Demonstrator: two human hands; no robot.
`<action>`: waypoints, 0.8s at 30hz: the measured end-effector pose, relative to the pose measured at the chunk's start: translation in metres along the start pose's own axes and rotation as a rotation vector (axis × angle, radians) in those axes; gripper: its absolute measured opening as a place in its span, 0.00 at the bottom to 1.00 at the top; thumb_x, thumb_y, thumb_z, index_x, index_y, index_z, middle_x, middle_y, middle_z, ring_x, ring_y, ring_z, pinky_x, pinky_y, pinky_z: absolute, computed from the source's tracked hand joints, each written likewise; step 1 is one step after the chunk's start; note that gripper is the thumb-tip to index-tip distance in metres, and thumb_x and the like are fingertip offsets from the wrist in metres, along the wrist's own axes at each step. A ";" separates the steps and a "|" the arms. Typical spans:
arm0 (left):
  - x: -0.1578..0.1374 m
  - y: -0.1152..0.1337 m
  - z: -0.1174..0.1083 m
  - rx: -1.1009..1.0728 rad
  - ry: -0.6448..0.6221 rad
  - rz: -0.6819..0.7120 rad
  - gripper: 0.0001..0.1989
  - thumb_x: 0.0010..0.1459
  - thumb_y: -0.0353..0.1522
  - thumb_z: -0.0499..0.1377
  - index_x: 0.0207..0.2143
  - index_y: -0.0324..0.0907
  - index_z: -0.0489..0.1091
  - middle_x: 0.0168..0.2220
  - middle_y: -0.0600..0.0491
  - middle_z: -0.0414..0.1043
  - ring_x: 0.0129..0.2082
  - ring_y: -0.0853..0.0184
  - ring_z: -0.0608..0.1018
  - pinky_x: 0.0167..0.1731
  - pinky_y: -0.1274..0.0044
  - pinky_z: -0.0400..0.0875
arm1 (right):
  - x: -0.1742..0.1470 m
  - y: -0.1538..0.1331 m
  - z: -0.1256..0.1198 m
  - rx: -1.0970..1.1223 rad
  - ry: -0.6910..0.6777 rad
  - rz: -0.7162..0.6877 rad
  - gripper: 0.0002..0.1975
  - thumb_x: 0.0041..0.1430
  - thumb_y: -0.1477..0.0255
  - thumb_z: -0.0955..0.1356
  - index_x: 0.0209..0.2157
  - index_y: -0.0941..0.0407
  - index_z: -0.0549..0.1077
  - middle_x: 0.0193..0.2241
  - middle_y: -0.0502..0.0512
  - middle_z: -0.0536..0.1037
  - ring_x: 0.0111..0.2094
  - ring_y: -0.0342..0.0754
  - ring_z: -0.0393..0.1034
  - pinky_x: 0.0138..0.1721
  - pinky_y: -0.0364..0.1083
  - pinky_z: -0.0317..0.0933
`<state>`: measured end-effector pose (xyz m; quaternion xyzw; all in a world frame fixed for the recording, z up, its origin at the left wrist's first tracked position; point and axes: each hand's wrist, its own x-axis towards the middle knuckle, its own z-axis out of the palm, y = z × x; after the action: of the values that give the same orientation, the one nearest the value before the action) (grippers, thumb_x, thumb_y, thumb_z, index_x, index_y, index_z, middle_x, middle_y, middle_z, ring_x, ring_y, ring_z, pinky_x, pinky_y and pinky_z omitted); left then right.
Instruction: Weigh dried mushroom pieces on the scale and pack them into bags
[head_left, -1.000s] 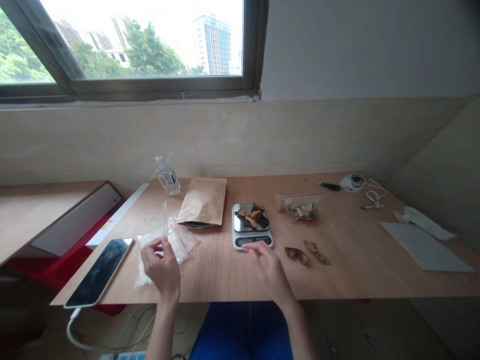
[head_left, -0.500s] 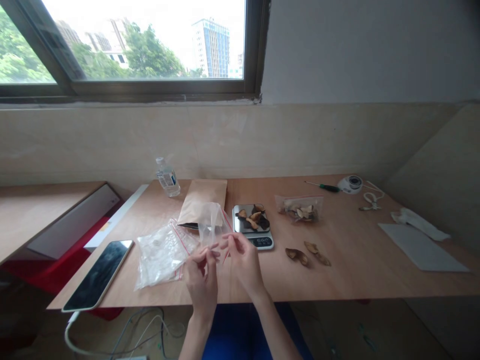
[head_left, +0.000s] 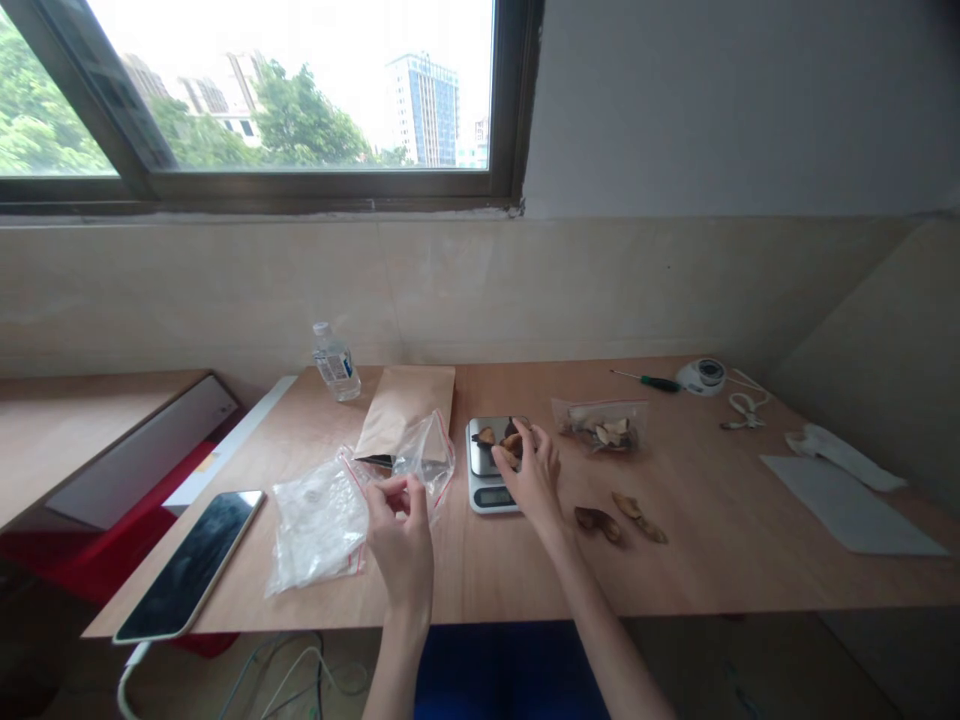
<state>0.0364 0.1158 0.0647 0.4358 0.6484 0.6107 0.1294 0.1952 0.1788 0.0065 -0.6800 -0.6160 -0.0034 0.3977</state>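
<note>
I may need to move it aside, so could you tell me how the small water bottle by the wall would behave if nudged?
The water bottle stands upright and narrow, so it would probably tip; being round, it would likely roll afterwards.

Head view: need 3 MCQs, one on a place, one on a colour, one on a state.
1. Where is the right hand?
A. on the phone
B. over the scale
C. at the bottle

2. What colour is the screwdriver handle?
A. green
B. red
C. yellow

3. How is the small clear bag in the left hand?
A. flat on the table
B. inside the paper pouch
C. held up off the table

Answers: B, its fingers reach the dried pieces on the scale; A, the handle shows green; C, the fingers pinch its lower edge.
</note>
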 end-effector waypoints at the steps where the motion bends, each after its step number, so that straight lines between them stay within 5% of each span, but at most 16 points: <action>1: -0.001 0.001 0.002 0.005 -0.012 0.015 0.09 0.56 0.38 0.55 0.28 0.42 0.62 0.31 0.54 0.71 0.30 0.68 0.73 0.31 0.76 0.65 | 0.003 0.005 0.007 -0.064 -0.010 0.005 0.28 0.55 0.57 0.64 0.55 0.53 0.62 0.52 0.65 0.62 0.49 0.62 0.59 0.45 0.58 0.56; 6: -0.006 0.007 0.015 0.023 -0.059 0.102 0.09 0.56 0.36 0.54 0.26 0.44 0.56 0.45 0.48 0.72 0.46 0.61 0.74 0.43 0.70 0.64 | 0.005 0.018 0.025 -0.196 -0.065 -0.008 0.25 0.53 0.57 0.66 0.52 0.49 0.66 0.50 0.62 0.63 0.47 0.60 0.60 0.43 0.55 0.54; 24: -0.020 0.012 0.029 -0.144 -0.237 -0.077 0.09 0.57 0.35 0.53 0.26 0.44 0.56 0.50 0.45 0.70 0.48 0.59 0.73 0.45 0.67 0.65 | 0.015 0.030 0.014 0.127 -0.073 -0.099 0.12 0.60 0.63 0.60 0.33 0.55 0.69 0.33 0.53 0.63 0.33 0.48 0.65 0.35 0.45 0.60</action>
<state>0.0732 0.1195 0.0614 0.4691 0.5994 0.5944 0.2594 0.2173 0.2010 -0.0122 -0.6218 -0.6617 0.0409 0.4169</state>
